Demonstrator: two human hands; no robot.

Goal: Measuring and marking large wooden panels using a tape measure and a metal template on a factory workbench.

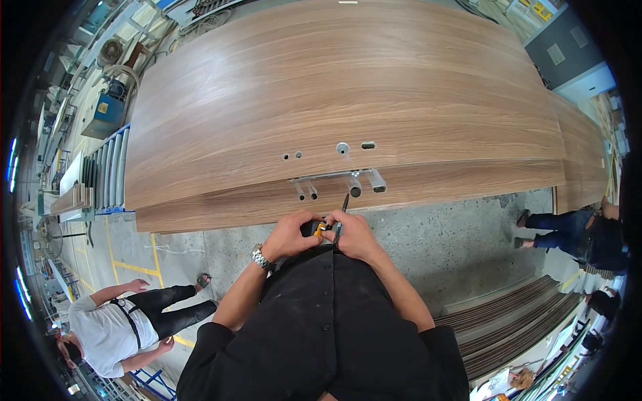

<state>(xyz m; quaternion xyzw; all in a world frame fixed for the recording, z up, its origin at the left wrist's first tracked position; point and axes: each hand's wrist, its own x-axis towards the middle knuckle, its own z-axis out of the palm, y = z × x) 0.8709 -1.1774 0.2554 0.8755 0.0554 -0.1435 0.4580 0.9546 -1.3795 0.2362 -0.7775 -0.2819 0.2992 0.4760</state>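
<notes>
Close to my waist, my left hand point(294, 236) is closed around a small black and yellow tape measure point(313, 228), partly hidden by my fingers. My right hand point(356, 238) meets it and grips a slim dark pen point(346, 202), whose tip points at the panels. A greyish part also shows between my right fingers, too small to name. Just beyond my hands lies a wood-grain door panel point(348, 87) with round and oblong holes near its front edge. Under it, a second wood-grain panel point(247, 210) sticks out toward me, with matching holes along it.
A person in a white shirt point(110, 327) stands at lower left. Another person in dark clothes point(582, 234) is at the right. Behind me on the right lies a stack of brown strips point(515, 321). A roller conveyor point(114, 170) and a blue machine point(103, 115) stand left.
</notes>
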